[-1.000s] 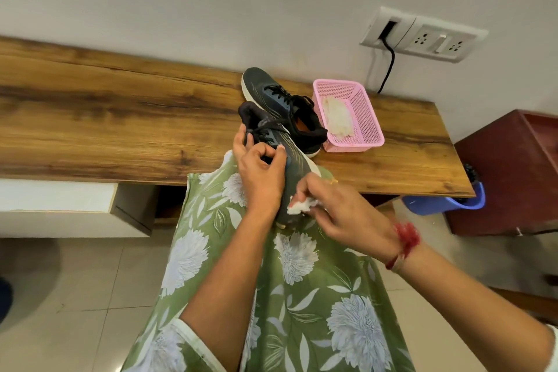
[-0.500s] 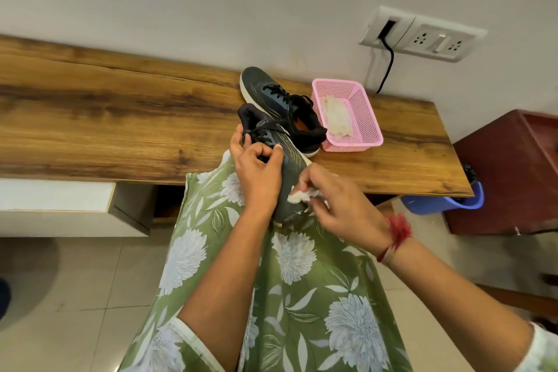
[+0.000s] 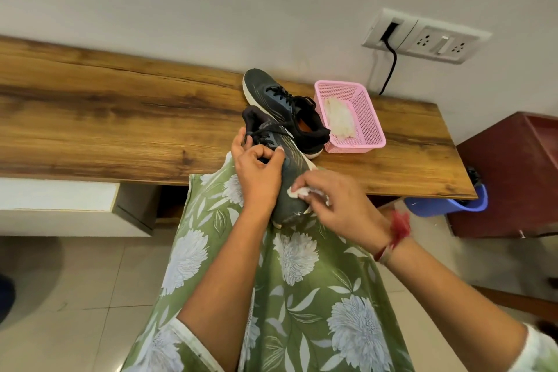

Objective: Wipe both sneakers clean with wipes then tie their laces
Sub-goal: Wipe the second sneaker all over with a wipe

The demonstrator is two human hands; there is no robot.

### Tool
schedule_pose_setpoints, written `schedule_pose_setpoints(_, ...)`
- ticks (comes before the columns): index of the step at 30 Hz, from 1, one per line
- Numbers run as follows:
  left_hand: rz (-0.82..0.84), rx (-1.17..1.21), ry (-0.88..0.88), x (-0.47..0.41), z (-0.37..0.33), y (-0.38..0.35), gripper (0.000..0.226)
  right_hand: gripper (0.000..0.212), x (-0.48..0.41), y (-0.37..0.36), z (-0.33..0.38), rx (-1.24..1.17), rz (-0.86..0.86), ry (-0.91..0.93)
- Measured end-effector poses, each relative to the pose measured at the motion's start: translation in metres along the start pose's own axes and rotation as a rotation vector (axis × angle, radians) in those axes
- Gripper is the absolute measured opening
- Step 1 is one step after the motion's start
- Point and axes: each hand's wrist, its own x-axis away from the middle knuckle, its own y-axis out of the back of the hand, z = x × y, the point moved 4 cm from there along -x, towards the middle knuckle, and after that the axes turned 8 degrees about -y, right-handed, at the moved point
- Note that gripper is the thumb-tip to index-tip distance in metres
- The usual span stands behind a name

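- Your left hand (image 3: 259, 174) is wrapped around the dark sneaker (image 3: 287, 190) near its laces. The fingers are curled tight on it.
- That sneaker rests on your lap, on the green flowered cloth (image 3: 302, 296), with its toe pointing at you.
- Your right hand (image 3: 338, 202) pinches a small white wipe (image 3: 297, 192) and presses it on the shoe's toe.
- The other sneaker (image 3: 280, 106) sits on the wooden table (image 3: 120, 118), just beside the pink basket (image 3: 368, 118) with more wipes (image 3: 339, 118) in it.
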Motion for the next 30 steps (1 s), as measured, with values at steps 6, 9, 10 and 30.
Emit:
schedule_pose_setpoints(6,-0.02,-0.028,0.048,-0.002,0.001,0.002,0.034,0.013,0.01,0.008,0.004,-0.631,0.139,-0.186)
schedule_pose_setpoints(9,-0.072,-0.012,0.084,-0.003,0.002,0.01,0.032,0.012,-0.006,0.016,-0.031,-0.843,-0.325,-0.374)
schedule_pose_setpoints(10,-0.065,-0.01,0.099,-0.002,0.002,0.01,0.031,0.013,-0.01,0.012,-0.038,-0.835,-0.411,-0.417)
schedule_pose_setpoints(30,0.289,-0.081,0.144,0.016,0.001,-0.008,0.015,0.023,-0.021,-0.007,-0.051,-0.349,-0.269,-0.324)
